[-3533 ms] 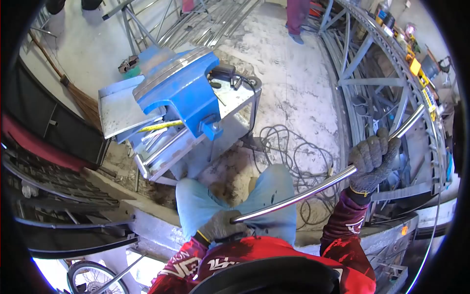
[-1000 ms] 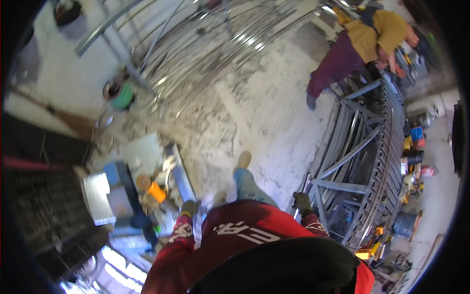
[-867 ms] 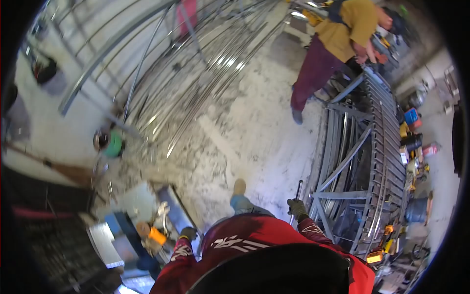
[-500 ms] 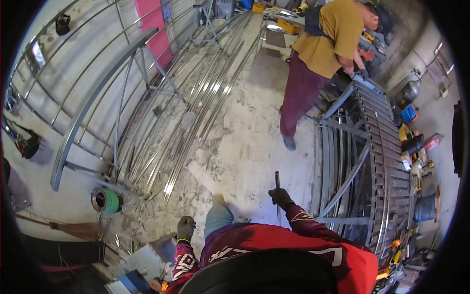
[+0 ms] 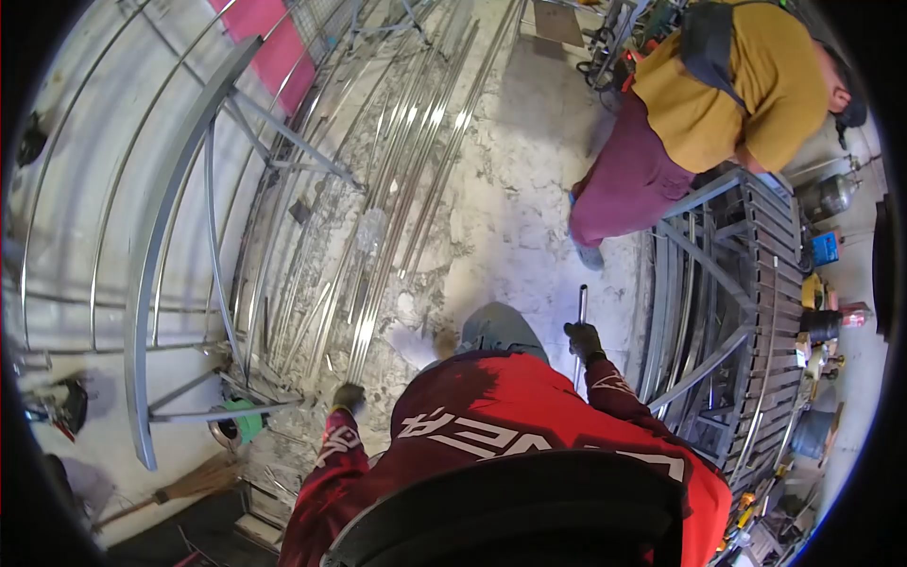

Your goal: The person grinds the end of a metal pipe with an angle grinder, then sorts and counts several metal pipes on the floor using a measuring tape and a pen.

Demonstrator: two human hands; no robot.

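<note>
The metal rod (image 5: 580, 326) stands nearly upright at the person's right side, the gloved right hand (image 5: 583, 338) closed around its middle. The left hand (image 5: 348, 396), glove loosely curled, hangs free and holds nothing. A few seconds ago both hands gripped the rod across the lap; now it is carried one-handed over the concrete floor (image 5: 510, 208), between the floor rods (image 5: 397, 180) and the steel frame (image 5: 737, 283) where a co-worker (image 5: 699, 123) bends.

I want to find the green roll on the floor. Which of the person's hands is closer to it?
Left. The left hand hangs just right of the green roll, apart from it. The right hand is far across the body, holding a metal rod.
</note>
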